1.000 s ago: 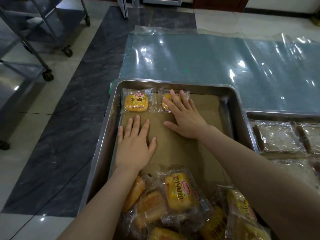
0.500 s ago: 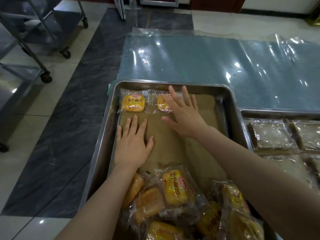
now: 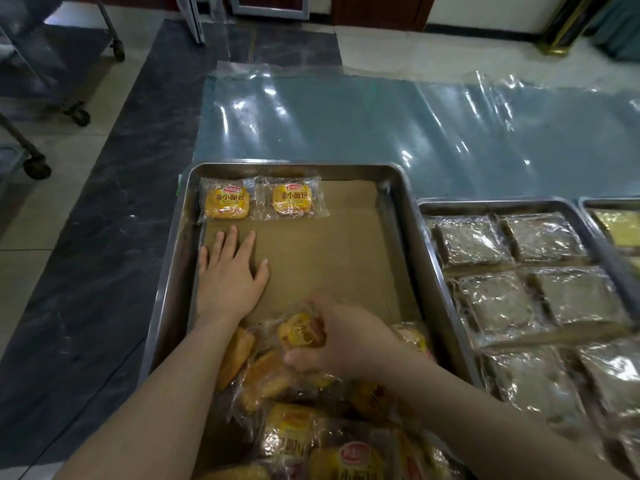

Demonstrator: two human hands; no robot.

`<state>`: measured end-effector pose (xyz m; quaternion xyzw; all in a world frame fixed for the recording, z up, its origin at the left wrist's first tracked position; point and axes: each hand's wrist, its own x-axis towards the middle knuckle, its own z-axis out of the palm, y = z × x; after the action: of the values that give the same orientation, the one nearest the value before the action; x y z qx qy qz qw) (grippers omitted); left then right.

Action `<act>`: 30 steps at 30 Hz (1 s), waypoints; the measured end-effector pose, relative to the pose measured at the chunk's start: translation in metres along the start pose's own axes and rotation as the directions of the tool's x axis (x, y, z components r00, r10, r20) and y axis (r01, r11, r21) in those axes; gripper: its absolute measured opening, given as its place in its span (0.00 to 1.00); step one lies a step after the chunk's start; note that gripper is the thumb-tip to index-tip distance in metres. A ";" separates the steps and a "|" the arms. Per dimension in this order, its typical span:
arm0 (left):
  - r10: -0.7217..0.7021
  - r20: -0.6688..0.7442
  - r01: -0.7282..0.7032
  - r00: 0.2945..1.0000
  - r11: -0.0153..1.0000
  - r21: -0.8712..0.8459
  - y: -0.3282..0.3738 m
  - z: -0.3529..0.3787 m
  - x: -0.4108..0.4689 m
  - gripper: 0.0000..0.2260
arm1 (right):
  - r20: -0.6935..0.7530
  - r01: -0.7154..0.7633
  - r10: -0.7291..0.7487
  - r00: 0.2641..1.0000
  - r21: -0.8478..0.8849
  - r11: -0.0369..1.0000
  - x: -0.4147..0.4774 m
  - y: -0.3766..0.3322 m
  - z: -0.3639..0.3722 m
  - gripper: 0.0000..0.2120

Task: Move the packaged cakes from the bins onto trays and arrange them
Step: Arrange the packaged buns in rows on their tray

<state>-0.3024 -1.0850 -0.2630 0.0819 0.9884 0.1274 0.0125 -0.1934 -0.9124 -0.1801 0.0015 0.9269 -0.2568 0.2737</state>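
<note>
A steel tray (image 3: 408,216) lined with brown paper (image 3: 325,258) lies in front of me. Two packaged yellow cakes sit side by side along its far edge, one at the left corner (image 3: 227,203) and one beside it (image 3: 292,199). A loose pile of packaged cakes (image 3: 304,420) fills the near end of the tray. My left hand (image 3: 230,277) rests flat on the paper, fingers spread, holding nothing. My right hand (image 3: 341,337) is closed around a packaged cake (image 3: 300,330) at the top of the pile.
A second steel tray (image 3: 491,203) at the right holds several clear-wrapped brown cakes in rows. A third tray (image 3: 609,202) shows at the far right edge. Shiny plastic sheeting (image 3: 381,123) covers the surface beyond. Wheeled metal racks (image 3: 69,109) stand on the floor at left.
My right hand left the second cake at the tray's far edge, drew back to the near pile and closed on a cake. My left hand stayed flat on the paper.
</note>
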 end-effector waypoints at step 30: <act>-0.012 -0.031 0.013 0.999 0.999 0.032 0.003 0.003 0.003 0.27 | -0.527 -0.080 -0.138 0.839 -0.369 0.926 0.125 0.098 -0.064 0.30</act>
<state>-0.3044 -1.0813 -0.2655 0.0740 0.9909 0.1125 -0.0033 -0.3177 -0.8142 -0.2440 0.0073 0.9977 -0.0672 -0.0093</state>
